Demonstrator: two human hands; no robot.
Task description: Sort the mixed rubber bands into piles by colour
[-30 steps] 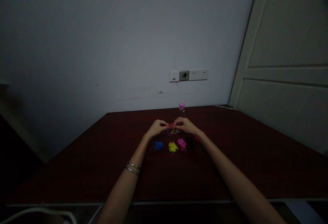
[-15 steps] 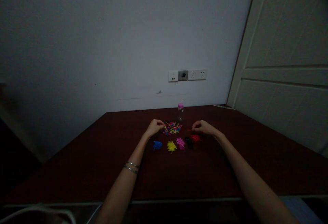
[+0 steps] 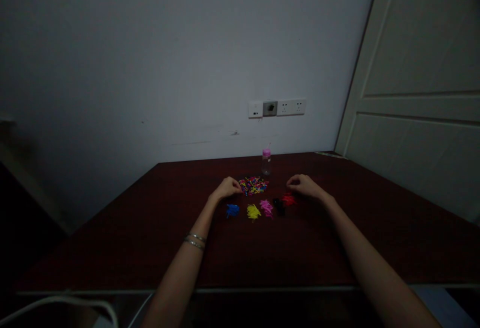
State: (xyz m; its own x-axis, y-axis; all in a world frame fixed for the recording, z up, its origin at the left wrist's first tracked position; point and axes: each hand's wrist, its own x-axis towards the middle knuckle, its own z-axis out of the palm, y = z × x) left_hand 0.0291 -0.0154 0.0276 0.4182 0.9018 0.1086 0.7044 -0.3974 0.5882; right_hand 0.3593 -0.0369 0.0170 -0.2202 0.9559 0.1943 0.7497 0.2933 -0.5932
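Note:
A mixed heap of small thin coloured pieces [image 3: 254, 185] lies on the dark red table. My left hand [image 3: 227, 188] is at the heap's left edge, fingertips pressed together; whatever they pinch is too small to make out. My right hand [image 3: 304, 186] hovers just above and right of a red pile [image 3: 288, 199], its thumb and fingers slightly apart with nothing visible between them. Nearer me, sorted by colour, are a blue pile [image 3: 232, 210], a yellow pile [image 3: 253, 212], a pink pile [image 3: 266, 208] and a black pile [image 3: 279, 206].
A clear bottle with a pink lid [image 3: 266, 162] stands behind the heap. The table [image 3: 292, 253] reaches back to a pale wall with sockets [image 3: 277, 108]. A panelled white door [image 3: 416, 108] is on the right; a white cable [image 3: 75, 300] hangs by the front edge.
The red piece that was in my right fingers no longer shows there. My right hand has shifted slightly right; my left fingertips have dipped lower at the heap. The view has moved slightly.

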